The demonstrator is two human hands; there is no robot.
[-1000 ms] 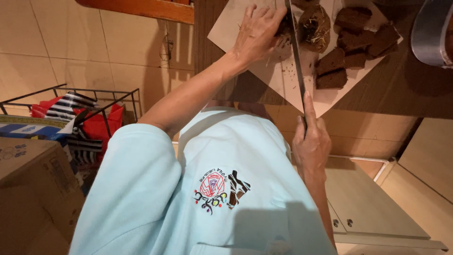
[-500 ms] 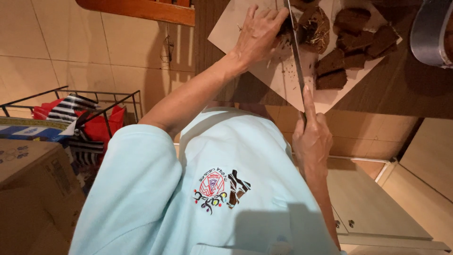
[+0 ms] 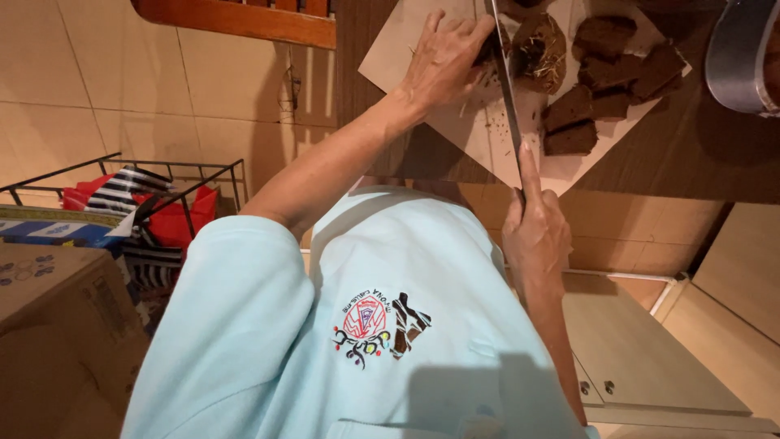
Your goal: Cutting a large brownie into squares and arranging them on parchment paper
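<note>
Countertop (image 3: 674,175) of dark wood fills the upper right of the frame, and on it lies a pale cutting board (image 3: 398,61) that carries the work. Across the board, toward the top centre, sit dark brown blocks (image 3: 605,89), some already cut into squarish pieces, and one rounder lump (image 3: 540,53) with loose fibres poking from its face. The person's left hand (image 3: 443,61) rests curled on the piece being cut, fingertips pressed down just beside the blade. The right hand (image 3: 536,240), lower centre, is wrapped around the handle with the index finger stretched along the spine of the long knife (image 3: 505,89). Judged from the crumbs and ragged fibres, the stuff looks dense yet crumbly, stiff enough to keep an edge but likely to break if squeezed; what it is cannot be told from this view. A piece would best be taken by its flat cut sides, low down, with a gentle even grip. A grey metal pot (image 3: 743,57) edges into the upper right corner.
</note>
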